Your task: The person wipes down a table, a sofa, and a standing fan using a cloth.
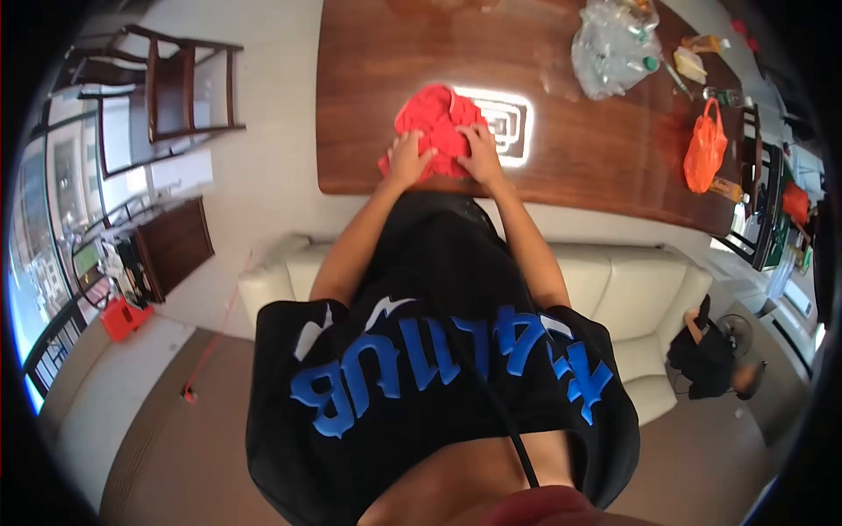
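A crumpled red cloth (436,116) lies bunched up near the front edge of the brown wooden table (395,53). My left hand (409,158) grips its left lower side, with the thumb pointing inward over the fabric. On the other side, my right hand (480,156) holds the cloth's right edge, its fingers curled over the folds. Both forearms reach forward from my body. Some of the cloth under the fingers is hidden. A bright light reflection shows on the tabletop just right of the cloth.
On the table's right part are a clear plastic bag (614,53), an orange-red bag (705,149) and several bottles. A cream sofa (614,272) is behind me. Dark wooden chairs (175,92) stand at left. Another person (702,355) is at far right near a fan (735,333).
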Tool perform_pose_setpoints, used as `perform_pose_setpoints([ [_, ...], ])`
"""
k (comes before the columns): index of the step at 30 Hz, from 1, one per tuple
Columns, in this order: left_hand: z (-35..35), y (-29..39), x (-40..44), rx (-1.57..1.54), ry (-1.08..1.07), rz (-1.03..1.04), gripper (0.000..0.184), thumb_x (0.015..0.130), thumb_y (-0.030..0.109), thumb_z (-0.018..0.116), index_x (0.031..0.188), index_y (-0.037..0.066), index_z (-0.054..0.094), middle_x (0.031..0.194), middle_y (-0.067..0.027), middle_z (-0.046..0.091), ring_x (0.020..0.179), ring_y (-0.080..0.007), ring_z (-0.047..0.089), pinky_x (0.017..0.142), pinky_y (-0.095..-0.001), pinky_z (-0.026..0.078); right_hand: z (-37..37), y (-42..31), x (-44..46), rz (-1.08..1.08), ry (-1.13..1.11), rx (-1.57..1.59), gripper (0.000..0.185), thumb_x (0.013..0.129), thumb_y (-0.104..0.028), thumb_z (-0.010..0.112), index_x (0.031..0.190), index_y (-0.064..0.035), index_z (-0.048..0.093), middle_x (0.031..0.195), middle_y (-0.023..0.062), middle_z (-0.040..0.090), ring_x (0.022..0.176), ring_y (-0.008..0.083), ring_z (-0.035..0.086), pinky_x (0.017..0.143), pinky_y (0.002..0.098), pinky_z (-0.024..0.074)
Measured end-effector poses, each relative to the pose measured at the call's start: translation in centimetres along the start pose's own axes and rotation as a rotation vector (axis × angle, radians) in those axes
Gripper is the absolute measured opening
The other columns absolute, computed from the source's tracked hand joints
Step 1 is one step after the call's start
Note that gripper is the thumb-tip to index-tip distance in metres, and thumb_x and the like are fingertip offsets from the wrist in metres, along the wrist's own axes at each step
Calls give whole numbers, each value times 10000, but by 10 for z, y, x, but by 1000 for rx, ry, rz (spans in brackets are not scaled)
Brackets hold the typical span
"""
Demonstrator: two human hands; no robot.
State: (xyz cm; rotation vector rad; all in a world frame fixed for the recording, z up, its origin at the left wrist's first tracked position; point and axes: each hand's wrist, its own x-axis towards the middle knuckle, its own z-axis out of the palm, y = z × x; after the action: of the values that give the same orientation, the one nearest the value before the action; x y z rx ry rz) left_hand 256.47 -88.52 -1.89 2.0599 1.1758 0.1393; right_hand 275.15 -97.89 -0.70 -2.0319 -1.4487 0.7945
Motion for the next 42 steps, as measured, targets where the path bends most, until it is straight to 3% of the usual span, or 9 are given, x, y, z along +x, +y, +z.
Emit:
perform_pose_setpoints([
  [15,-5,-3,8,-29,-30,2,450,835,359,731,1162,97,567,1142,-112,574,1081,-353,517,900,-508,420,-14,-27,1,25,-25,7,826,649,-107,827,1393,-138,469,1314,169,404,1243,388,393,1099,425,367],
  [20,-10,-5,11,-183,-86,1,410,867,309,707,1167,55,589,1156,-141,614,1087,-355,569,927,-469,452,-2,-66,-13,24,-16,-176,1057,593,-273,906,1496,-316,356,1602,174,138,1459,504,98,1100,743,149],
  [24,-33,-24,8,-557,-320,-16,345,948,191,614,1235,4,584,1217,-161,646,1089,-280,628,938,-382,486,7,-82,-8,52,-121,-293,942,638,-416,862,1462,-337,411,1618,101,133,1471,496,38,1043,822,71],
  [26,-65,-18,-1,-652,-359,-23,333,1022,155,509,1312,-4,546,1252,-120,634,1168,-191,588,979,-317,460,5,-60,20,41,-153,-416,854,674,-493,817,1432,-335,457,1618,79,156,1473,491,29,1034,831,49],
  [29,-84,-35,-27,-775,-18,-349,295,1031,165,506,1267,5,579,1200,-97,648,1133,-155,598,943,-290,475,-3,-33,92,36,-75,-485,767,724,-527,764,1408,-323,485,1614,60,182,1474,490,14,1024,840,19],
  [31,-85,-66,-59,-679,72,-303,273,1037,166,493,1257,31,579,1202,-55,628,1102,-142,615,894,-272,491,-11,-32,164,107,63,-440,727,755,-509,738,1407,-314,484,1607,65,203,1472,493,14,1018,847,18],
  [34,-88,-85,-105,-712,12,-437,263,1018,118,496,1260,36,557,1223,-43,599,1061,-142,627,840,-272,504,-13,-72,260,313,170,-378,700,760,-497,728,1389,-298,496,1586,74,237,1463,506,43,1005,856,41],
  [38,-86,-94,-122,-746,51,-536,281,986,68,520,1265,46,543,1205,-41,595,1042,-169,634,847,-274,505,36,-81,239,30,129,-445,649,753,-490,726,1335,-275,538,1526,83,325,1459,467,113,1041,820,99],
  [42,-75,-105,-67,-457,118,-234,323,921,-6,557,1243,19,536,1268,-144,553,1101,-251,576,874,-329,494,47,-69,103,-320,-26,-395,579,720,-454,760,1243,-249,622,1459,81,425,1449,397,206,1123,722,135],
])
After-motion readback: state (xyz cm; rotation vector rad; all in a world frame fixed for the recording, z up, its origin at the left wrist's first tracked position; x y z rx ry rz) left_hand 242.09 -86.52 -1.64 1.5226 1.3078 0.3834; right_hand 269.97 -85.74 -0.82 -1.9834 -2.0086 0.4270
